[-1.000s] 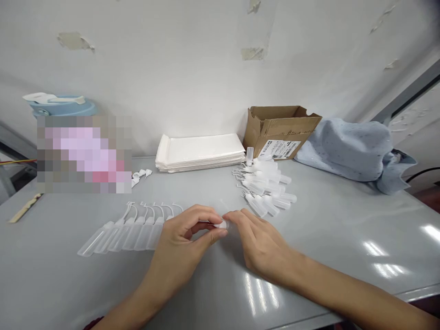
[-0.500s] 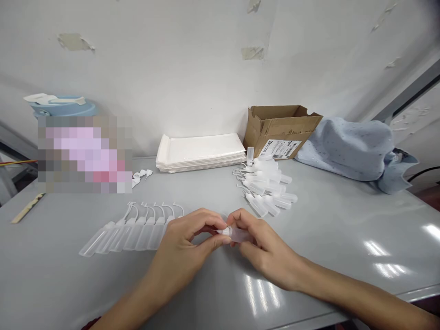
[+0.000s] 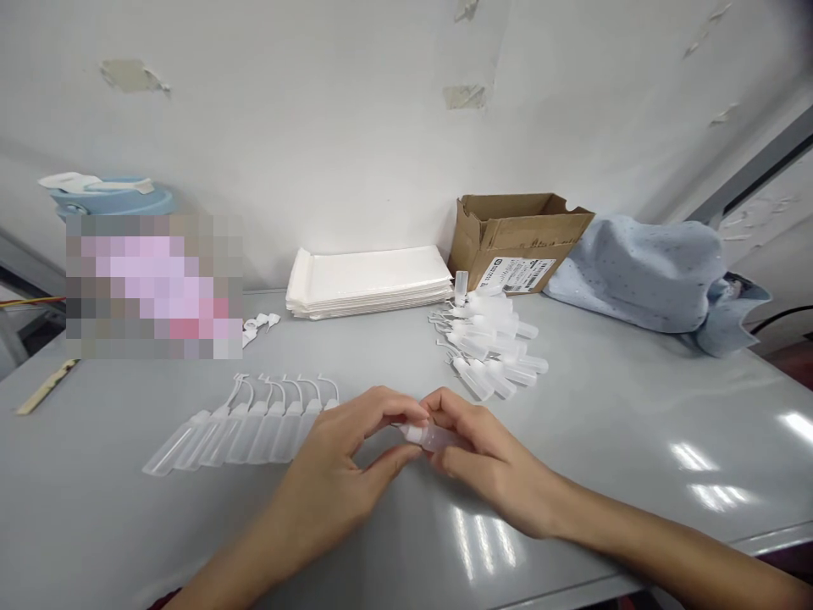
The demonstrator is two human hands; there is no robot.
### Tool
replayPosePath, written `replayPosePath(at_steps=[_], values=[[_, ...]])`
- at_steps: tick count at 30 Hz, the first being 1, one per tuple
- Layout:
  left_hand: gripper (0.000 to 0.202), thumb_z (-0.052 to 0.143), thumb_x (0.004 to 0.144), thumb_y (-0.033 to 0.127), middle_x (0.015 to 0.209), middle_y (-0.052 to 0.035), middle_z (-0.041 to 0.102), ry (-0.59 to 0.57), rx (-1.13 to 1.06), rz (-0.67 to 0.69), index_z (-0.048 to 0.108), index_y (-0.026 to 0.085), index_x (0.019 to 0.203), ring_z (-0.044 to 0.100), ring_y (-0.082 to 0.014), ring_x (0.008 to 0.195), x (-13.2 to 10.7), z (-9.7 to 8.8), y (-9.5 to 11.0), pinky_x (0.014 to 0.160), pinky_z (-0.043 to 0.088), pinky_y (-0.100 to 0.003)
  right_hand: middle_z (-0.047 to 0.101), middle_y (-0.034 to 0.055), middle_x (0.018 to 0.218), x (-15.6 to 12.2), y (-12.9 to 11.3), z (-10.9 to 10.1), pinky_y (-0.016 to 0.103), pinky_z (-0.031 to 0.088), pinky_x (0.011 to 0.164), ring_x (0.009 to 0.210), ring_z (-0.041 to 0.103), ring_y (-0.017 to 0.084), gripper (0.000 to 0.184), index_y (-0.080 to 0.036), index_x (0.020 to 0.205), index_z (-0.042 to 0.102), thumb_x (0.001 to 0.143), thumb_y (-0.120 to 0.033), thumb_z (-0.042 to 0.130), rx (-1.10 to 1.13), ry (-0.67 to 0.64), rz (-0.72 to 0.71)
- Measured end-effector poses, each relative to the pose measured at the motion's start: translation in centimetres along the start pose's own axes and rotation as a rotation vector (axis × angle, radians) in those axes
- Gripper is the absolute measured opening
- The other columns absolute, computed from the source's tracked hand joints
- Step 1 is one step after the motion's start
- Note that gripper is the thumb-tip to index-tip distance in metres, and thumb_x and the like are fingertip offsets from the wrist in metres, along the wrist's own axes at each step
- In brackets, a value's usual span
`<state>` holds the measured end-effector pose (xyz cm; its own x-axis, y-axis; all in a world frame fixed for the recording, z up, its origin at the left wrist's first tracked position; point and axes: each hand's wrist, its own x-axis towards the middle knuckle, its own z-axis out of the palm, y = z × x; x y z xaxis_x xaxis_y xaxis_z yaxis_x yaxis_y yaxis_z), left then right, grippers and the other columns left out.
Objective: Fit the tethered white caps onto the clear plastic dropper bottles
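A small translucent squeeze bottle [image 3: 437, 438] with a white needle-tip cap [image 3: 412, 433] lies sideways between my two hands, just above the table. My right hand [image 3: 489, 453] is closed round its body, thumb below and fingers above. At the cap, my left hand [image 3: 349, 445] has its thumb and forefinger curved around the two sides, the thumb sitting slightly looser. To the left lies a neat row of similar bottles [image 3: 245, 434] with thin curved cap straps, partly covered by my left hand. Behind my right hand is a looser heap of capped bottles [image 3: 492, 339].
A stack of white padded envelopes [image 3: 372, 275] rests against the wall, beside an open cardboard box [image 3: 524, 241]. Blue speckled cloth [image 3: 641, 271] lies at the right. Several small white caps [image 3: 260, 322] are near a blurred patch at left. A yellowish strip [image 3: 47, 387] lies at the left edge.
My left thumb and forefinger have spread a little around the cap, showing more of it. The bottle has shifted slightly left; the row and heap look the same.
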<state>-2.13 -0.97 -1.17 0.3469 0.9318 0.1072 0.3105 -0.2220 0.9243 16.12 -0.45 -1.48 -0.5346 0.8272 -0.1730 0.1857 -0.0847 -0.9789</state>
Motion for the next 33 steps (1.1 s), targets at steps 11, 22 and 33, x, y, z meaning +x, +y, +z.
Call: replayPosePath(at_steps=[11,22,33], values=[[0.029,0.051,0.085,0.039,0.056,0.0019,0.058,-0.088,0.155,-0.225,0.063,0.021,0.067,0.051,-0.0126,0.051,0.56,-0.11,0.4,0.047,0.038,-0.021,0.051,-0.0003,0.08,-0.44,0.78,0.1,0.026,0.036,0.059,0.065,0.046,0.013,0.026,-0.02,0.099,0.038,0.078,-0.005,0.038,-0.499,0.033,-0.25],[0.018,0.055,0.083,0.039,0.079,0.0003,0.065,-0.02,0.145,-0.211,0.062,0.022,0.085,0.059,-0.0152,0.069,0.19,-0.09,0.11,0.058,0.046,-0.021,0.045,-0.0039,0.071,-0.37,0.77,0.08,0.024,0.033,0.052,0.057,0.042,0.012,0.026,-0.021,0.098,0.036,0.077,-0.006,0.038,-0.514,0.06,-0.249],[0.019,0.045,0.09,0.034,0.074,0.0025,0.064,-0.164,0.19,-0.141,0.061,0.023,0.089,0.061,-0.0134,0.067,0.12,0.04,0.24,0.059,0.046,-0.021,0.06,-0.0004,0.084,-0.36,0.82,-0.16,0.025,0.04,0.06,0.063,0.05,0.012,0.034,-0.021,0.105,0.033,0.078,0.0,0.036,-0.474,-0.048,-0.262]])
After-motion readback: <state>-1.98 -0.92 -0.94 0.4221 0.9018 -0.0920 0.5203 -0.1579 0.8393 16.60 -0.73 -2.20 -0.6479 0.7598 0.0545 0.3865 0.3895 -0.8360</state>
